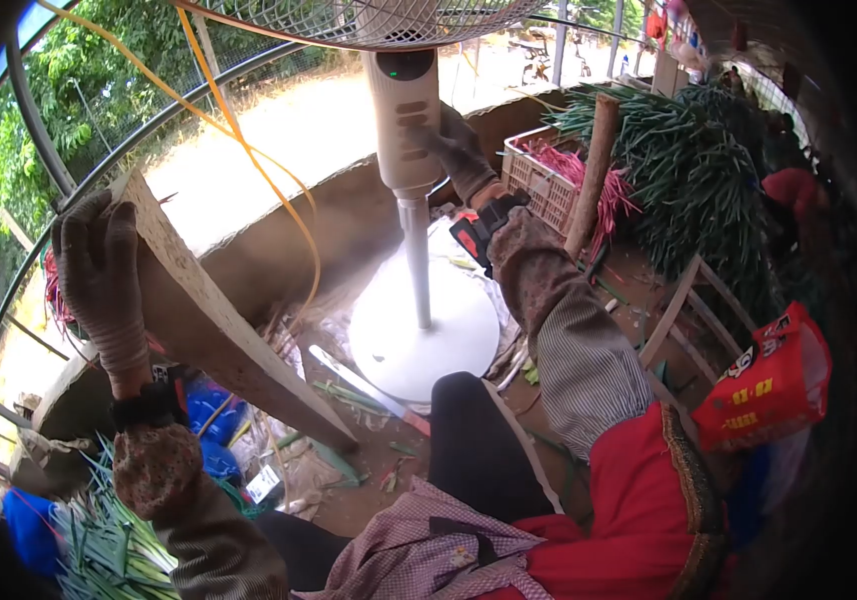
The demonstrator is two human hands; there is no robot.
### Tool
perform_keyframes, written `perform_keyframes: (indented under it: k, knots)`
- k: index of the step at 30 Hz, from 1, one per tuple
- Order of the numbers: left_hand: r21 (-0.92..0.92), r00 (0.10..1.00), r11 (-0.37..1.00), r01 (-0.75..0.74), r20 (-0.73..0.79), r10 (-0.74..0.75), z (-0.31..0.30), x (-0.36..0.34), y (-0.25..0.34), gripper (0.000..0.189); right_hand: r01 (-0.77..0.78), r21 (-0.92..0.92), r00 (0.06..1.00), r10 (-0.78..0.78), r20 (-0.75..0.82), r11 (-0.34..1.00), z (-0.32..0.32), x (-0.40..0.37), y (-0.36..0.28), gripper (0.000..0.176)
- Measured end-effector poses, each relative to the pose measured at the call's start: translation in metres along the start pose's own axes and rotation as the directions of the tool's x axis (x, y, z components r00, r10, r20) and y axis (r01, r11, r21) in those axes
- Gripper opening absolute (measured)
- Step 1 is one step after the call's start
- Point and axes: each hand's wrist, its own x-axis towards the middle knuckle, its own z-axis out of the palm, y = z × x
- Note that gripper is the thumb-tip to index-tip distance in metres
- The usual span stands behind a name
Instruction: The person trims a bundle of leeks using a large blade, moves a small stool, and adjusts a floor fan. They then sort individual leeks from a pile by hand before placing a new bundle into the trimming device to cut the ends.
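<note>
My left hand point(104, 275), in a dark grey work glove, is at the upper end of a pale slanted post point(219, 300). Its fingers bend over the post's edge. In front of me stands a white pedestal fan point(409, 130) with a round white base point(424, 330) and a wire cage cut off at the top of the view. My right hand point(457, 155), gloved too, grips the fan's housing from the right side. One finger reaches the front near the dark button slots, and the other fingers are partly behind the housing.
Green onions lie heaped at the right point(684, 170) and lower left point(114, 540). A plastic crate point(544, 185) with pink strips stands beside a wooden post point(594, 175). A red bag point(769, 385) is at right. Yellow cords point(239, 130) hang left of the fan. Another person point(799, 200) is far right.
</note>
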Motion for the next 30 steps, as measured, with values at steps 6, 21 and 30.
perform_keyframes:
  k: [6, 21, 30]
  knots:
    - [0.006, 1.000, 1.000, -0.003, 0.009, 0.003, -0.0006, -0.0007, 0.0017, 0.019, -0.009, 0.003, 1.000, 0.009, -0.020, 1.000, 0.0019, -0.0021, -0.0011, 0.048]
    - [0.065, 0.997, 0.995, -0.081, -0.005, 0.082, -0.0007, 0.0007, -0.0009, 0.019, 0.010, -0.010, 1.000, -0.010, -0.001, 1.000, 0.0018, -0.0061, 0.0031, 0.050]
    - [0.006, 0.998, 0.998, -0.057, 0.010, 0.057, -0.0007, 0.0000, 0.0007, 0.019, 0.021, -0.010, 1.000, -0.021, -0.008, 1.000, 0.0007, -0.0046, 0.0050, 0.050]
